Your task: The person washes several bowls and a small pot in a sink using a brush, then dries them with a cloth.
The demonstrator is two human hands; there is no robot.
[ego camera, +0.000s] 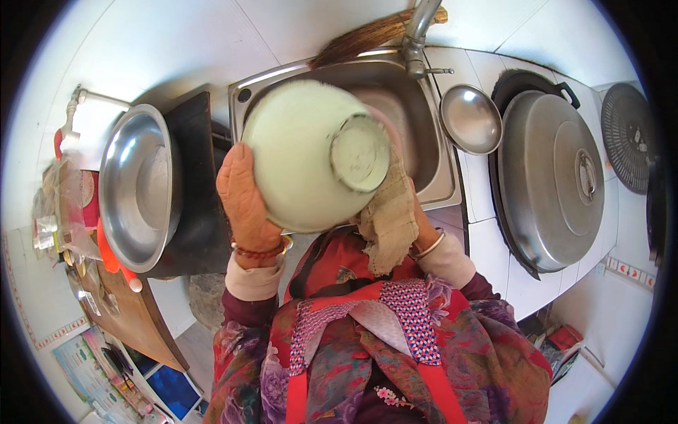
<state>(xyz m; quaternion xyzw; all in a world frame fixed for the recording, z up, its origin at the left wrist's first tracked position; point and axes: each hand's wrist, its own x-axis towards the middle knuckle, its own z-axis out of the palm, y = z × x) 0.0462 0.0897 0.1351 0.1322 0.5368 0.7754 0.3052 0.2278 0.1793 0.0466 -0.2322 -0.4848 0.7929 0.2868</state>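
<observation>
A large pale green bowl [296, 159] is raised over the near side of a stainless steel sink [381, 95], tilted so its outside and ringed foot face me. My left hand [241, 196] grips the bowl's left side, with the palm against its wall. At the bowl's lower right hangs a tan cloth [392, 217]. My right hand [418, 217] is mostly hidden behind that cloth and the bowl, with the cloth held in it. Part of a pinkish round rim [389, 124] shows just behind the bowl; what it belongs to is unclear.
A faucet [416, 53] and a straw brush [365, 40] stand behind the sink. To the right are a small metal bowl [470, 119] and a wok with a large metal lid [535, 180]. On the left, a steel basin [140, 185] rests on a dark board [198, 212].
</observation>
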